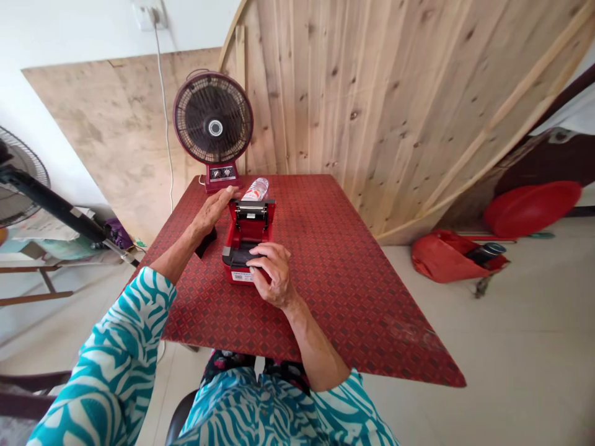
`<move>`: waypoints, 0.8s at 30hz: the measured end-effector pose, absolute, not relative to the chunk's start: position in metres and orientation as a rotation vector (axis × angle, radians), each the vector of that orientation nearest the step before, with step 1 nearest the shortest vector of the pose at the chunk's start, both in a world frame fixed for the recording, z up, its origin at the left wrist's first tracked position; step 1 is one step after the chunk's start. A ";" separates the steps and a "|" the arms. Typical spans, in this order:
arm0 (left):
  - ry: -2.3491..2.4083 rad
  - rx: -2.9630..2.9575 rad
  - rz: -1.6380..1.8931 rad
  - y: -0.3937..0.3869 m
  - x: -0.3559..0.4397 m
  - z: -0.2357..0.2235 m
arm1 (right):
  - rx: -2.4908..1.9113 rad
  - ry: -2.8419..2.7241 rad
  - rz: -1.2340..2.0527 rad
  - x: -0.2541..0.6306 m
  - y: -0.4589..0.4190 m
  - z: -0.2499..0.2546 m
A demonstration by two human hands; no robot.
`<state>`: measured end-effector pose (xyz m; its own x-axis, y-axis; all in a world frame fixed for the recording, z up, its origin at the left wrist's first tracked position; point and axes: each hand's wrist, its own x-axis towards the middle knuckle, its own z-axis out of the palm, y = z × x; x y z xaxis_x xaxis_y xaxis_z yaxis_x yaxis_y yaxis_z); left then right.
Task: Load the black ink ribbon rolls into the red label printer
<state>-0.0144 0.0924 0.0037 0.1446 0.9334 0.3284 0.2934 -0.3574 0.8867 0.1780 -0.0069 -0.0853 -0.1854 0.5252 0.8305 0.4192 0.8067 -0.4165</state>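
Red receipt printer (247, 228) held in the curled grip of the right hand (274, 272), left hand (214, 209) stretched open just beside it.

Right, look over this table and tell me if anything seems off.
The clear plastic bottle looks odd: it lies tipped on its side behind the open red printer instead of standing upright on the red patterned tabletop. A black piece also sits loose beside the left hand; what it is is unclear.
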 end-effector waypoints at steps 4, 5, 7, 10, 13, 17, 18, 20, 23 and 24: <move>1.171 1.746 1.257 0.084 -0.012 0.007 | -0.694 -1.897 0.094 0.183 -0.009 -0.081; 1.169 1.742 1.259 0.083 -0.012 0.008 | -0.699 -1.922 0.102 0.184 -0.009 -0.080; 1.167 1.733 1.262 0.080 -0.013 0.007 | -0.714 -1.964 0.114 0.186 -0.010 -0.078; 1.176 1.709 1.261 0.076 -0.015 0.002 | -0.708 -1.989 0.074 0.188 -0.011 -0.076; 1.169 1.644 1.249 0.068 -0.020 -0.010 | -0.681 -2.005 0.006 0.190 -0.013 -0.074; 1.161 1.672 1.172 0.048 -0.025 -0.034 | -0.709 -2.042 0.013 0.190 -0.015 -0.072; 1.164 1.704 1.147 0.043 -0.026 -0.039 | -0.716 -2.045 0.016 0.190 -0.015 -0.071; 1.159 1.756 1.129 0.035 -0.028 -0.048 | -0.712 -2.041 0.023 0.191 -0.017 -0.069; 1.142 1.734 1.152 0.031 -0.029 -0.053 | -0.710 -1.972 0.089 0.191 -0.017 -0.068; 1.147 1.705 1.158 0.032 -0.028 -0.053 | -0.737 -1.912 0.130 0.191 -0.016 -0.069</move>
<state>-0.0280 0.0325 -0.0531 0.1838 0.9471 0.2632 0.2544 -0.3045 0.9179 0.1914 -0.0164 -0.0688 -0.2749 0.5457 0.7916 0.4331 0.8053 -0.4048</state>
